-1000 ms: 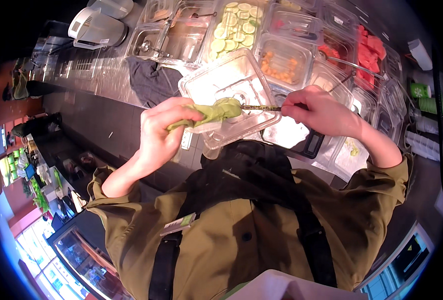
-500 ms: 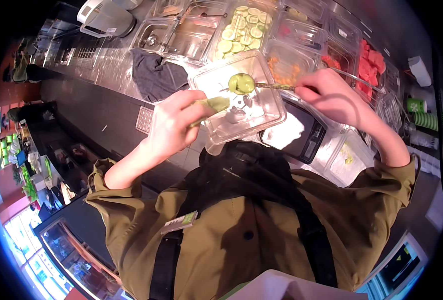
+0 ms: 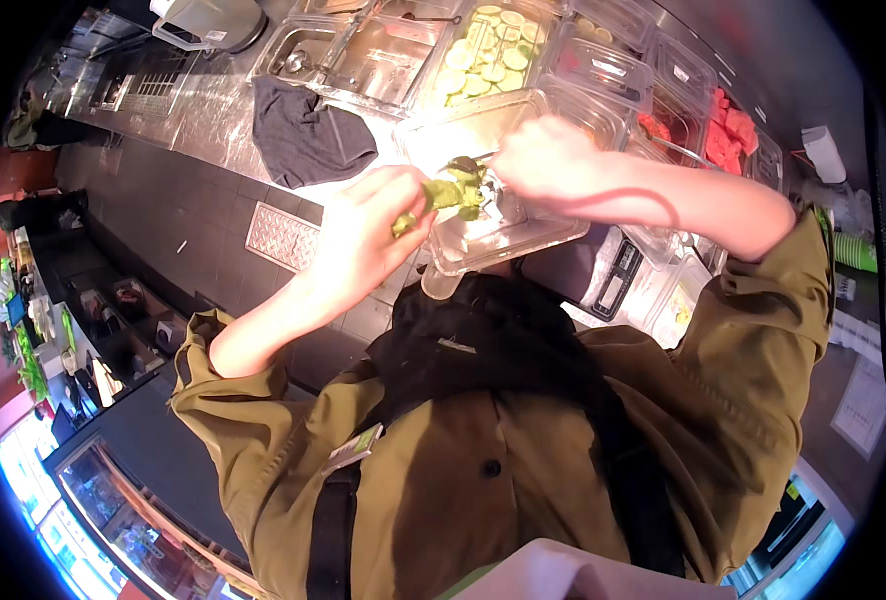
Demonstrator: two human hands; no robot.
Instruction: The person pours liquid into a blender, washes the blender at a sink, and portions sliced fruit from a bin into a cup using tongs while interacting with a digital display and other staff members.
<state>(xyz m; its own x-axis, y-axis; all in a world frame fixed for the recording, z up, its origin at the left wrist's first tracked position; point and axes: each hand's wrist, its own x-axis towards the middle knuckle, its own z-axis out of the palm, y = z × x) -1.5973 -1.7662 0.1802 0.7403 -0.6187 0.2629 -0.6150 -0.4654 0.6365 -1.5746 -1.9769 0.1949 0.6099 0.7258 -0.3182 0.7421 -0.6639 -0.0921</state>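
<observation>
My left hand (image 3: 368, 225) is closed on a piece of soft green avocado (image 3: 448, 195), above the left part of a clear plastic container (image 3: 513, 252). My right hand (image 3: 553, 165), slightly blurred, is closed around the handle of a spoon (image 3: 467, 165). The spoon's dark-looking bowl end meets the avocado near my left fingertips, and its handle is mostly hidden by my fist. Inside the container, bright and dark patches show beneath the avocado; I cannot tell whether they are reflections or objects.
Beyond the container stand a tub of lime slices (image 3: 488, 60) and metal pans (image 3: 388, 62). Red cut fruit (image 3: 729, 135) sits at the right. A dark cloth (image 3: 308, 135) lies on the steel counter's left. A black scale (image 3: 618, 280) is beside the container, near my right arm.
My right hand has moved left with the spoon, from holding a green avocado lump over the container to touching the avocado at my left hand. The left hand has shifted slightly.
</observation>
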